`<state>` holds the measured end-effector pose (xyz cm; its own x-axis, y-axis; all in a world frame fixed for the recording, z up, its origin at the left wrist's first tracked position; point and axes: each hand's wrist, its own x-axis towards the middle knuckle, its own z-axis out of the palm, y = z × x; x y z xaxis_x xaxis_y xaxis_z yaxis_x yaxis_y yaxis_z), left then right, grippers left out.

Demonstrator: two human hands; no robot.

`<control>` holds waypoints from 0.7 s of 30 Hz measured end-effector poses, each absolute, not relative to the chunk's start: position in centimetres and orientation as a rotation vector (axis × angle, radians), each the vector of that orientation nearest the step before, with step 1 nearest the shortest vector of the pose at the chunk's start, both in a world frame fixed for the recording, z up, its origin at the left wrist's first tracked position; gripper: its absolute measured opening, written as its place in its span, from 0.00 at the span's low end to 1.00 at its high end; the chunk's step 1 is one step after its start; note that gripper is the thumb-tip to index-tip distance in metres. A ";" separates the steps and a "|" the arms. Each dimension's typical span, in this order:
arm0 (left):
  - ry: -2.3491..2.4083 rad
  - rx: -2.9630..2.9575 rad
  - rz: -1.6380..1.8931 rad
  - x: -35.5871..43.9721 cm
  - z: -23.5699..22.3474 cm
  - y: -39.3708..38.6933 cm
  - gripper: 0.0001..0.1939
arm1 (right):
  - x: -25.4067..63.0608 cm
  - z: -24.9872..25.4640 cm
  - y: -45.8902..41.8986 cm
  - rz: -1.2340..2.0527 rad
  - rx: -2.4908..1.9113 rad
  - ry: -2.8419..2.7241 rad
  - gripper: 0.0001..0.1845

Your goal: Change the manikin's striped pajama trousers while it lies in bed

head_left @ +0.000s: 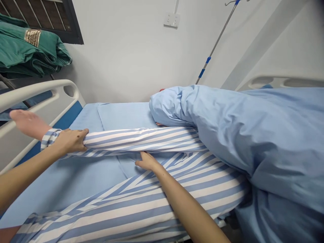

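A person lies on the bed in blue-and-white striped trousers. Their far leg (141, 140) is stretched out straight and held a little above the sheet, with a shadow beneath it. Just above the ankle, my left hand (73, 140) is closed round this leg through the striped cloth. The bare foot (30, 125) sticks out to the left, slightly blurred. My right hand (148, 162) is at the underside of the same leg near the knee, some of its fingers hidden by the leg. The near leg (141, 209) lies along the front of the bed.
A bunched light-blue quilt (227, 125) covers the person's upper part on the right. The white footboard (71, 84) borders the bed sheet (121, 114) at left. Folded green cloth (32, 50), a wall socket (172, 20) and a drip stand (217, 40) are behind.
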<state>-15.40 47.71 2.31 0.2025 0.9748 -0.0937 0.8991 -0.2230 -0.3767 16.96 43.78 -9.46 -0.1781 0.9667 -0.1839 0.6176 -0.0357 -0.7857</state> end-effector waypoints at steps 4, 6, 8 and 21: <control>-1.814 -2.309 0.381 -15.7 -2.1 46.6 0.17 | 17.0 -8.8 43.4 1.017 -1.668 -2.088 0.31; -1.842 -2.317 0.349 -15.8 -4.6 46.0 0.18 | 17.0 -8.6 43.3 0.988 -1.674 -2.237 0.32; -1.866 -2.299 0.320 -15.8 -6.4 45.5 0.19 | 17.0 -8.4 43.2 0.956 -1.680 -2.357 0.29; -1.959 -2.381 0.344 -16.6 -7.0 45.8 0.32 | 16.9 -8.1 42.6 0.958 -1.572 -2.398 0.12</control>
<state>-16.58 45.82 -7.01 0.1783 0.9731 -0.1457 0.9644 -0.2022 -0.1701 16.94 42.62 -8.12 -0.4540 0.8594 -0.2351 0.7847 0.2606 -0.5624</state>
